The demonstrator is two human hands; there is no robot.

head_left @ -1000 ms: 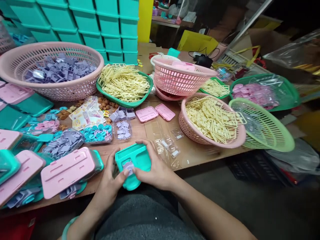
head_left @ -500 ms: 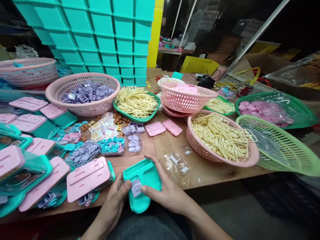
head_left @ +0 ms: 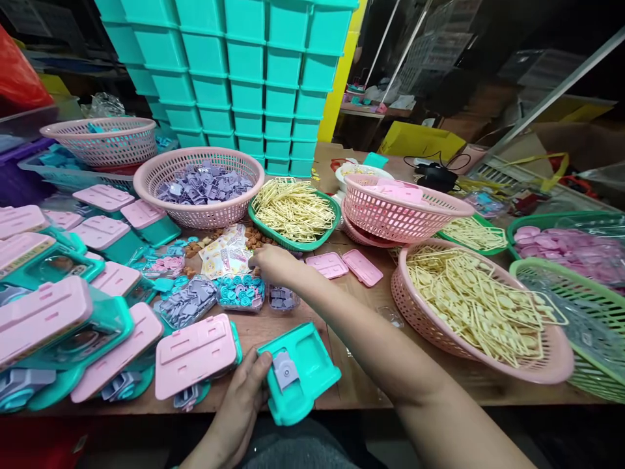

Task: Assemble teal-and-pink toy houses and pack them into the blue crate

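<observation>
Left grip [head_left: 244, 391] pinches the turquoise tray piece [head_left: 312, 352] at its left edge, thumb on top, fingers behind; piece is tilted, recessed face up, clear of the counter [head_left: 254, 329] at its near edge. Right grip [head_left: 273, 262] is extended across the counter, fingertips over the printed packets [head_left: 224, 253]; can't tell if it's spread or pinching something, fingers too bunched and small to read. Status of the held piece, my read: one lilac bracket [head_left: 284, 370] sits in the left recess, looks seated, can't confirm it's locked; wide pocket beside it is bare, and no pink panel on it. Just below the right wrist: clear tub of lilac parts [head_left: 283, 298], next to it the pack of turquoise wheels [head_left: 241, 291], then the bag of lilac parts [head_left: 188, 301]. Two loose pink panels [head_left: 326, 265] lie side by side past the forearm. Far left, a crowd of pink-topped units [head_left: 195, 355], look much further along than the held one: panels on, lilac and turquoise bits fitted underneath. Plenty of stock left: lilac brackets in the pink basket [head_left: 209, 218], cream frames [head_left: 293, 208] in the green tray, tall stack of turquoise boxes [head_left: 244, 85] behind
</observation>
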